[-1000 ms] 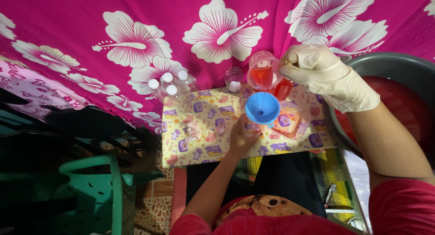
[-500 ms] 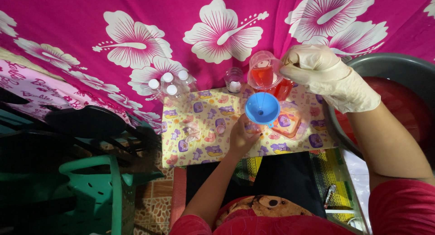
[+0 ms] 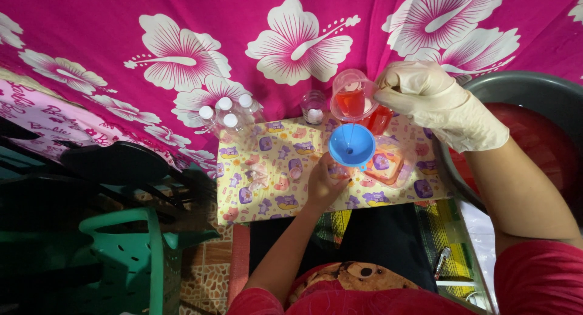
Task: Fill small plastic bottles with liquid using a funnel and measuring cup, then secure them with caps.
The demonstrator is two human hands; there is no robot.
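My right hand (image 3: 437,102), in a whitish glove, grips a clear cup (image 3: 351,96) of red liquid and tilts it. A thin red stream falls from the cup into a blue funnel (image 3: 351,145) just below. My bare left hand (image 3: 325,184) is closed around the small bottle under the funnel, which is mostly hidden by the funnel and my fingers. Both stand on a yellow patterned mat (image 3: 267,196).
Three white-capped clear bottles (image 3: 225,113) stand at the mat's far left corner, and a small glass jar (image 3: 314,107) stands behind the funnel. A clear tub (image 3: 392,163) sits right of it. A grey basin (image 3: 528,87) of red liquid is at right, a green plastic chair (image 3: 121,254) at lower left.
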